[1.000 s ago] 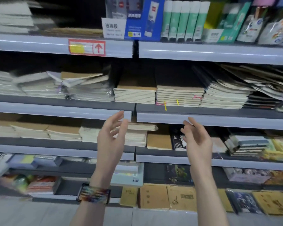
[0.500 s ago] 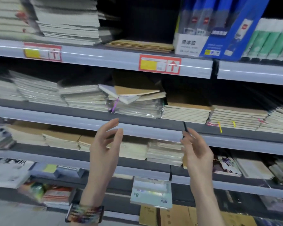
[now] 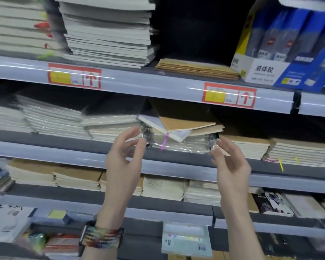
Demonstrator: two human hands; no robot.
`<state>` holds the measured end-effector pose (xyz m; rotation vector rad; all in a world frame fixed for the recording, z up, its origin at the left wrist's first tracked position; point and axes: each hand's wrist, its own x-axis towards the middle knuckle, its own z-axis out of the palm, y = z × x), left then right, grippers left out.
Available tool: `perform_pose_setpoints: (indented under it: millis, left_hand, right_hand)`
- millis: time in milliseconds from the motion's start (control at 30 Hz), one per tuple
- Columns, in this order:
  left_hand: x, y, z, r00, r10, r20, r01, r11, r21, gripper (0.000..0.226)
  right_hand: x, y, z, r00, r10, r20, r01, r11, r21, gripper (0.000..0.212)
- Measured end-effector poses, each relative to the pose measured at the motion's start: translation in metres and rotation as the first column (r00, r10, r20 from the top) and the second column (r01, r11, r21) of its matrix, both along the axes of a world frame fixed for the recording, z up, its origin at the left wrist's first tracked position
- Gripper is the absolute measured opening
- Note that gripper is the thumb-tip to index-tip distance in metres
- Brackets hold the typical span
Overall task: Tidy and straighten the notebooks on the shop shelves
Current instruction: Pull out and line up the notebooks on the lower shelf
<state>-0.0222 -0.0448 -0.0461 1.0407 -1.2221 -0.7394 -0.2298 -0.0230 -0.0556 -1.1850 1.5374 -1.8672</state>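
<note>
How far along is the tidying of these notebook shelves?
Done: the brown-covered stack on the right looks squared. In hand: the left hand and right hand, both open, flank the plastic-wrapped stack. Left: the skewed brown notebook and white notebook on top need straightening.

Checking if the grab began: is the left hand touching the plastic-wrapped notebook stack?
Cannot tell. In the head view, fingertips of the left hand overlap the plastic-wrapped notebook stack at its left edge, but blur hides contact or gap.

The top notebook [image 3: 184, 120] has a kraft-brown cover; the ribbon [image 3: 165, 141] below is purple. The price label [image 3: 74, 76] is red and yellow, the wristband [image 3: 101, 238] rainbow-striped.
</note>
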Motion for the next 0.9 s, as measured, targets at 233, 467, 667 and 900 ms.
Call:
perform_pose_setpoints:
  millis: [233, 467, 667, 900]
  left_hand:
    - [-0.019, -0.027, 0.018, 0.996, -0.090, 0.018, 0.089, 0.996, 0.021, 0.030]
    - [-0.031, -0.034, 0.027, 0.995, -0.073, 0.075, 0.065, 0.992, 0.106, 0.035]
    - [-0.034, -0.036, 0.029, 0.987, -0.029, 0.160, 0.006, 0.990, 0.141, 0.040]
    - [-0.039, -0.026, 0.028, 0.989, -0.035, 0.143, 0.018, 0.993, 0.117, 0.038]
  right_hand:
    - [-0.009, -0.016, 0.027, 0.999, -0.008, -0.037, 0.007, 1.000, -0.030, 0.033]
    - [-0.015, -0.033, 0.036, 0.991, 0.105, -0.081, -0.098, 0.992, 0.084, 0.039]
    - [-0.018, -0.042, 0.036, 0.981, 0.161, -0.105, -0.147, 0.980, 0.136, 0.042]
    - [-0.018, -0.031, 0.035, 0.981, 0.173, -0.086, -0.165, 0.982, 0.096, 0.042]
